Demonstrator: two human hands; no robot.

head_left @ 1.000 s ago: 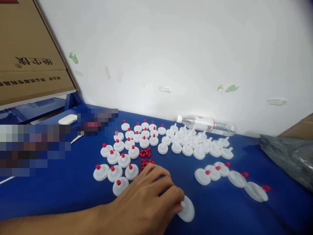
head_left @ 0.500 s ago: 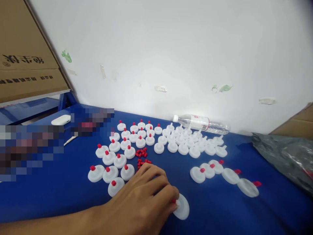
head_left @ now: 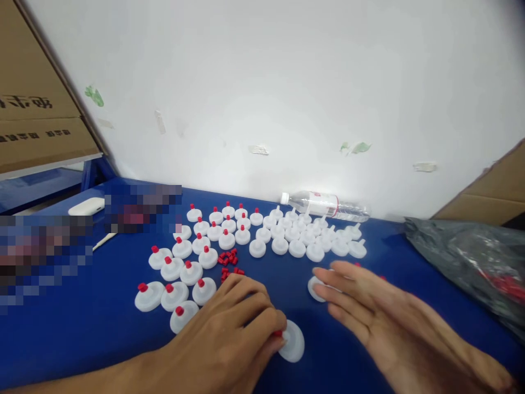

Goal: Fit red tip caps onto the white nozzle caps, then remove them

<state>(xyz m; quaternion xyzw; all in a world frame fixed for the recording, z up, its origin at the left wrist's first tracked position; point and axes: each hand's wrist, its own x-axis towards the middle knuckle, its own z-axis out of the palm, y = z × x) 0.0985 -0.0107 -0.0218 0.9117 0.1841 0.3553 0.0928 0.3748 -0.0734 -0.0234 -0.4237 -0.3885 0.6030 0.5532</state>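
White disc caps with red plugs [head_left: 176, 273] sit left of centre on blue table [head_left: 102, 328]. Left hand [head_left: 229, 339], lower centre, pinches red plug [head_left: 278, 332] onto white cap [head_left: 292, 342]. Right hand [head_left: 381, 317], lower right, fingers spread flat, covers capped discs [head_left: 316, 285]

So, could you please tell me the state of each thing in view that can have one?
Left hand: fingers curled, pinching a red plug at the white cap.
Right hand: open, flat, over the row of caps.
Left caps: red plugs fitted.
Back caps: no plugs.
Loose red plugs: piled.
Water bottle: on its side, capped.
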